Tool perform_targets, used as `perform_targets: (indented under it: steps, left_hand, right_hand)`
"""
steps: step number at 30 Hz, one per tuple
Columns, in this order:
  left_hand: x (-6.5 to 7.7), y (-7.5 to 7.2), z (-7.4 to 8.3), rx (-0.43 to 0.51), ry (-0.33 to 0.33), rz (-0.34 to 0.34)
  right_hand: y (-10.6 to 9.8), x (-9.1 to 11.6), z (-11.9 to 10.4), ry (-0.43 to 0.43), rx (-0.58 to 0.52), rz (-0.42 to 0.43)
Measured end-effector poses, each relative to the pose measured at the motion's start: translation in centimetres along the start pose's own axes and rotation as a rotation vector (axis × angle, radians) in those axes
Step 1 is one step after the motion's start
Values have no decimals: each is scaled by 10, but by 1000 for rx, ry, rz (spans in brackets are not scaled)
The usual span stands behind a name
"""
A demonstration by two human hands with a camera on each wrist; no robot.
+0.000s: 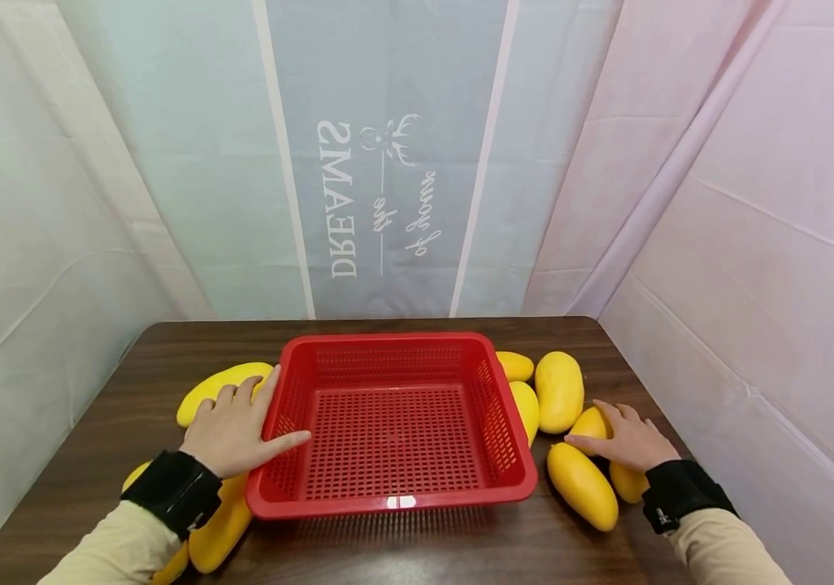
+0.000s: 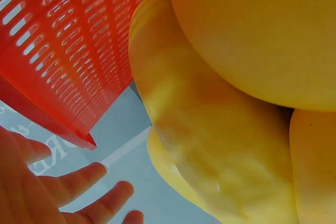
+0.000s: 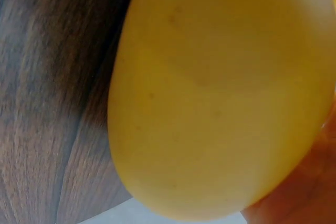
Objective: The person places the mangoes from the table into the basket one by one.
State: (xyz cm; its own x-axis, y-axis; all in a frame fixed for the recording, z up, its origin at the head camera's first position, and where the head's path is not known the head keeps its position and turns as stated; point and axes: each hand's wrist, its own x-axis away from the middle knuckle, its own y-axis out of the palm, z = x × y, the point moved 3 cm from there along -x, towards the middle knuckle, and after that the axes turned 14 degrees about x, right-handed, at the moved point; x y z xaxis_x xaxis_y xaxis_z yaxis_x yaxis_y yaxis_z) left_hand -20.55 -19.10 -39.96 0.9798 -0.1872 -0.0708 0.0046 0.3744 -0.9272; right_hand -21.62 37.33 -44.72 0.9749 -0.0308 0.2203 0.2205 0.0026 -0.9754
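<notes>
1. The left arm comes in from the near left, a black band (image 1: 174,493) over the sleeve (image 1: 113,546) at its wrist.
2. The left hand (image 1: 227,431) lies palm down, fingers straight and spread, thumb stretched across the basket's left rim. Its grip is wide apart and clamps nothing; whether the thumb touches the rim, I cannot tell.
3. One mango (image 1: 215,392) sits just beyond the left fingers; others, among them a near mango (image 1: 221,524), lie under and beside that wrist.
4. The red basket (image 1: 329,509) stands between the hands, close to the left one.
5. A tall mango (image 1: 559,394) lies beyond and left of the right hand, with two more toward the basket.
6. The right hand (image 1: 632,439) reaches in palm down, thumb and fingers apart, resting loosely over a covered mango (image 1: 592,424).
7. Just below its thumb lies a long mango (image 1: 582,487); another is beneath the palm.
</notes>
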Motion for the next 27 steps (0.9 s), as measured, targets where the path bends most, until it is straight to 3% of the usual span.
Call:
perform_targets:
  steps: [6, 10, 14, 18, 27]
  left_hand:
    - [-4, 0, 0, 24, 33, -7]
    - [-6, 4, -1, 139, 3, -109]
    - [-4, 8, 0, 228, -75, -214]
    - [-3, 8, 1, 201, -111, -232]
    - [-2, 9, 4, 160, -118, -227]
  right_hand:
    - [-2, -1, 0, 19, -20, -9]
    - [-3, -2, -1, 36, -43, -27]
    - [-3, -3, -3, 38, -66, -23]
    - [-3, -4, -4, 36, -70, -13]
    - [-2, -7, 0, 27, -55, 5]
